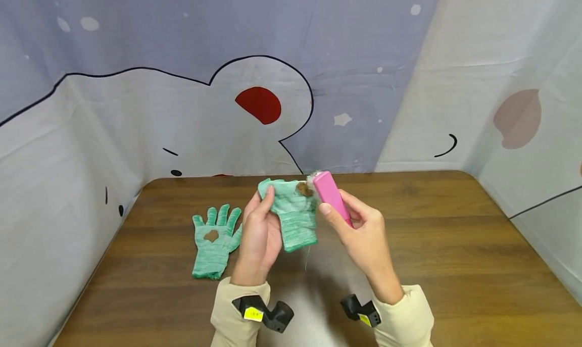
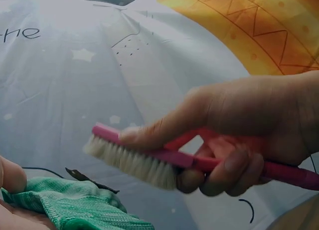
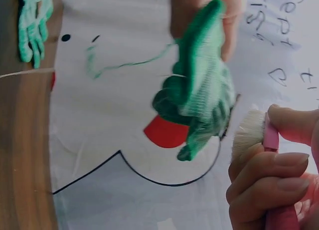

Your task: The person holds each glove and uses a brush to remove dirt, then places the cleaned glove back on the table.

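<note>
My left hand (image 1: 258, 243) grips a green knitted glove (image 1: 296, 218) above the table, thumb on its near face and cuff hanging down. A brown patch (image 1: 303, 189) shows near the glove's upper right; in the left wrist view a dark thin piece (image 2: 92, 179) sticks out from the glove. My right hand (image 1: 370, 241) holds a pink brush (image 1: 331, 193) by its handle, thumb against the back of its head. The pale bristles (image 2: 132, 162) face the glove. From the right wrist view, a small gap separates bristles (image 3: 248, 135) and glove (image 3: 207, 80).
A second green glove (image 1: 215, 256) lies flat on the wooden table (image 1: 454, 246) to the left, a brown patch on it. Loose green thread (image 3: 129, 65) trails from the held glove. A printed cloth (image 1: 182, 29) hangs behind the table and along its sides.
</note>
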Tool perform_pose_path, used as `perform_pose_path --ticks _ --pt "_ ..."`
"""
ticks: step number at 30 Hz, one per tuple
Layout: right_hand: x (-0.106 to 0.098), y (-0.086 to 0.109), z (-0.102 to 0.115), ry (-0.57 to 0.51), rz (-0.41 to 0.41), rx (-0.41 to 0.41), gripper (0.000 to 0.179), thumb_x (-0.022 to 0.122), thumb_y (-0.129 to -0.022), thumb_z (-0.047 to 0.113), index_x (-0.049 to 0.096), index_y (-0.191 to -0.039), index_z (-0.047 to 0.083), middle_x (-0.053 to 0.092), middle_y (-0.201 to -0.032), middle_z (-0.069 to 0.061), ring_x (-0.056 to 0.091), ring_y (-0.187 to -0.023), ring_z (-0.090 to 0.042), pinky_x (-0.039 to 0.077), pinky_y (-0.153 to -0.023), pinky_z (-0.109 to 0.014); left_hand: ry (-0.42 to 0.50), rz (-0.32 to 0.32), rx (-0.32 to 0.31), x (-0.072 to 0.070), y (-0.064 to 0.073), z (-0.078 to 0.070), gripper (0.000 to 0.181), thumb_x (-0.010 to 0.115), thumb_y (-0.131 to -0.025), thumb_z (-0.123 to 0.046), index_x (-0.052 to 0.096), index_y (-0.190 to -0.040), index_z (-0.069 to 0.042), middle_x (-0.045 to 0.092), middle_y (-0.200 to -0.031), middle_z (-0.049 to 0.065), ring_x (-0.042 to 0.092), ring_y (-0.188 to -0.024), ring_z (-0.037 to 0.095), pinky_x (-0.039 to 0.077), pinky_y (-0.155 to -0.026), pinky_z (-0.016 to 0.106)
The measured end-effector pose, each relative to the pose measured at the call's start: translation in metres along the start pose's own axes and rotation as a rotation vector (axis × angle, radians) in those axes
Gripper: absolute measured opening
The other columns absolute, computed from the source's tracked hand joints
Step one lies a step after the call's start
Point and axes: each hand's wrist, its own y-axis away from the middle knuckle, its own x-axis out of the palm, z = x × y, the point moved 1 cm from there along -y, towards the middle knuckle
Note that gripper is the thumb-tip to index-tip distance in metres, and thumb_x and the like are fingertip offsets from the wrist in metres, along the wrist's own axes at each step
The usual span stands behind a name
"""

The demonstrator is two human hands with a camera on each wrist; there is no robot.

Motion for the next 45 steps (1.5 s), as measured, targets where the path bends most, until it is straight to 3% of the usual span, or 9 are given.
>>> perform_pose_path --ticks 3,6,9,14,21,33,45 --pt "-0.001 0.002 0.006 -0.046 0.001 -0.043 0.035 0.07 -0.081 0.01 0.063 -0.116 0.009 0.065 -0.093 -0.014 0.05 -0.056 -0.012 0.039 -0.041 -0.022 -0.001 -0.012 0.005 0.0 0.0 0.0 0.024 0.037 -0.1 -0.017 0.041 -0.117 0.0 0.048 -0.105 0.002 0.048 -0.105 0.012 0.038 -0.092 0.024" --pt "0.002 0.003 0.007 -0.056 0.026 -0.062 0.036 0.07 -0.081 0.01 0.063 -0.117 0.009 0.066 -0.098 -0.013 0.057 -0.066 -0.015 0.046 -0.05 -0.022 -0.005 -0.014 0.0 0.001 0.0 -0.001 0.024 0.039 -0.1 -0.019 0.043 -0.115 -0.001 0.05 -0.105 0.002 0.049 -0.105 0.013 0.039 -0.092 0.025" --pt "0.007 0.004 0.004 0.008 0.052 -0.042 0.037 0.071 -0.081 0.017 0.063 -0.117 0.012 0.067 -0.097 -0.01 0.06 -0.072 -0.016 0.05 -0.059 -0.023 -0.011 -0.006 -0.002 0.001 0.001 0.0 0.024 0.039 -0.099 -0.02 0.045 -0.113 -0.002 0.052 -0.104 0.003 0.05 -0.104 0.014 0.041 -0.092 0.027" --pt "0.009 0.003 -0.005 0.103 0.059 0.007 0.039 0.073 -0.078 0.026 0.064 -0.115 0.016 0.067 -0.092 -0.007 0.06 -0.07 -0.014 0.051 -0.06 -0.024 -0.011 -0.015 0.042 0.001 0.001 0.001 0.023 0.037 -0.1 -0.019 0.044 -0.112 -0.001 0.051 -0.103 0.004 0.051 -0.104 0.015 0.042 -0.091 0.028" --pt "0.005 -0.003 -0.014 0.132 0.037 0.022 0.042 0.073 -0.079 0.028 0.064 -0.116 0.013 0.067 -0.093 -0.01 0.06 -0.069 -0.015 0.051 -0.06 -0.024 0.035 -0.111 0.08 -0.001 0.0 0.0 0.022 0.034 -0.101 -0.018 0.051 -0.1 -0.004 0.054 -0.094 0.004 0.054 -0.095 0.014 0.043 -0.086 0.026" --pt "0.002 -0.004 -0.014 0.132 0.046 0.053 0.043 0.072 -0.08 0.026 0.062 -0.118 0.011 0.067 -0.097 -0.011 0.06 -0.071 -0.013 0.051 -0.061 -0.022 0.033 -0.12 0.068 -0.004 -0.002 -0.001 0.021 0.033 -0.101 -0.018 0.051 -0.1 -0.005 0.052 -0.095 0.002 0.05 -0.099 0.013 0.037 -0.091 0.025" --pt "-0.001 -0.001 -0.003 0.055 0.014 -0.06 0.036 0.071 -0.08 0.014 0.064 -0.115 0.008 0.067 -0.096 -0.011 0.06 -0.069 -0.014 0.051 -0.056 -0.024 0.127 -0.132 -0.009 -0.004 -0.007 0.009 0.022 0.032 -0.101 -0.018 0.05 -0.092 -0.009 0.049 -0.094 0.0 0.042 -0.109 0.013 0.028 -0.1 0.028"
